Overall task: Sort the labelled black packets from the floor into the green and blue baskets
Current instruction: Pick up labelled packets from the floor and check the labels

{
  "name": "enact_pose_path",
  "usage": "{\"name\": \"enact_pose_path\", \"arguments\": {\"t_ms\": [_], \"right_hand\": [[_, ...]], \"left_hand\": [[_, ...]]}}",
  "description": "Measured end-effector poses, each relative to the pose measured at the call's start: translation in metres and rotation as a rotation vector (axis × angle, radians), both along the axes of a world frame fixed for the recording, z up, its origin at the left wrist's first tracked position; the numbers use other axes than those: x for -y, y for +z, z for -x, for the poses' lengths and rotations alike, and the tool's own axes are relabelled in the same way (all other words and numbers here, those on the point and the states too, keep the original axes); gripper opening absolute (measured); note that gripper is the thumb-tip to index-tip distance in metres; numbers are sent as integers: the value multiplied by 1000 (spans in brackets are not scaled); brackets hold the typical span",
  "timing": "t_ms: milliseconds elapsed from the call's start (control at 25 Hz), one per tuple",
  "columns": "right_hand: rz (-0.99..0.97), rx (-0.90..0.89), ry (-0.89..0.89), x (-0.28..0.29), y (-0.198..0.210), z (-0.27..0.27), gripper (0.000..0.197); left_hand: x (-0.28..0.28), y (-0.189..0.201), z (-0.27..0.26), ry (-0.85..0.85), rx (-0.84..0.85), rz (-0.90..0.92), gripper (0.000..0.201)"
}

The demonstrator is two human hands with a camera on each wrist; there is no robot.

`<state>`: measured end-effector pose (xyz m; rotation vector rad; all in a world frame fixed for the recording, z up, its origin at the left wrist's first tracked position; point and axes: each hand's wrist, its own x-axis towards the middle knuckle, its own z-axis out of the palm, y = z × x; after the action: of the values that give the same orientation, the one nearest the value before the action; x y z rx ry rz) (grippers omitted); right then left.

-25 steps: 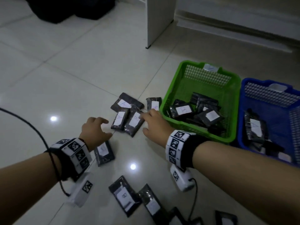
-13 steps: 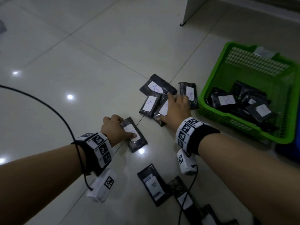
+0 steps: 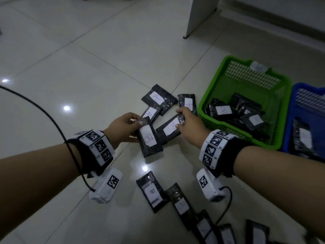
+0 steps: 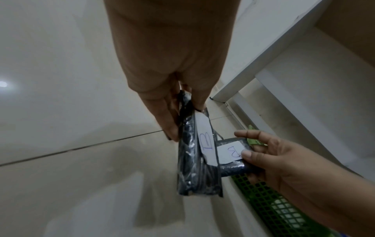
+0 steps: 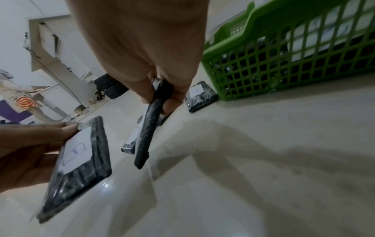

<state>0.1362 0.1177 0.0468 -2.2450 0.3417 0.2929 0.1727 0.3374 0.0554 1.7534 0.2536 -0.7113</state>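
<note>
Black B packets, both hands pinching

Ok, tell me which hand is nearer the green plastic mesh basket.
Right. The right hand sits just beside the green plastic mesh basket's near corner; the left hand is farther off, across the packets.

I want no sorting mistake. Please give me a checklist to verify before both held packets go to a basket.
1. Left hand holds its packet firmly: ok.
2. Right hand holds its packet firmly: ok.
3. Both labels read B: ok.
4. Blue basket has room: ok.
5. Which basket takes B: cannot tell; basket tags unreadable.
6. A packets remain on floor: ok.
</note>
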Motion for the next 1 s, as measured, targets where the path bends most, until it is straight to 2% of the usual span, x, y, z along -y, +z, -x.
{"name": "enact_pose_path", "arguments": {"t_ms": [120, 240, 320, 400, 520, 640, 760, 920, 1000], "right_hand": [[-27, 20, 26, 30, 33, 12, 37], [-32, 65, -23, 82, 67, 24, 31], [-72, 116, -121, 120, 82, 30, 28], [-167, 157, -319, 158, 86, 35, 28], [-214, 151, -569, 195, 68, 40, 29], [-246, 90, -687, 214, 44, 46, 32], [-160, 61, -680, 218, 36, 58, 35], [139, -15, -479, 211, 41, 73, 37], [297, -33, -388, 196, 49, 74, 36]], "left_hand": [[34, 30, 0, -30, 0, -9, 30], [80, 63, -11, -101, 81, -23, 37], [116, 83, -20, -154, 141, -26, 42], [154, 94, -29, -169, 207, 16, 43], [197, 82, -30, -110, 286, 20, 43], [224, 47, -18, -69, 363, -91, 40], [241, 20, -9, -101, 444, -241, 36], [244, 9, -8, -334, 530, -397, 38], [230, 11, -15, -372, 580, -435, 30]]}}
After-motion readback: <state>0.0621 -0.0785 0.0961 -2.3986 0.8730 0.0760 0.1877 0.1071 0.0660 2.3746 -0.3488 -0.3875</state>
